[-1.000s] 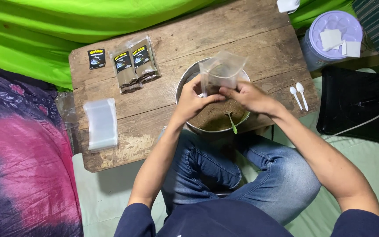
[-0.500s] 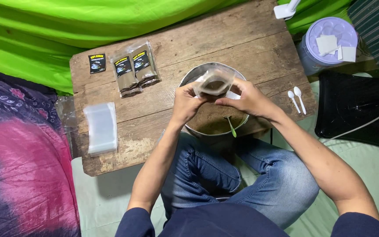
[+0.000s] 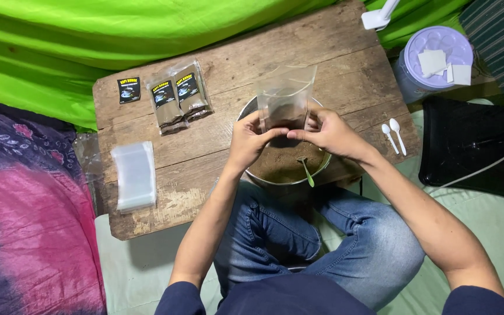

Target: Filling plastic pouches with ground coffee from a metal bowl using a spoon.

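Powder, brown, part-fills the clear pouch (image 3: 284,96) that both hands, left (image 3: 251,139) and right (image 3: 329,132), pinch upright above a metal bowl (image 3: 252,111) of the same powder.

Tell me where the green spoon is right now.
The green spoon stands in the brown powder inside the metal bowl, just below the right hand.

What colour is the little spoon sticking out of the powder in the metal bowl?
Green. The small plastic spoon shows best in the head view.
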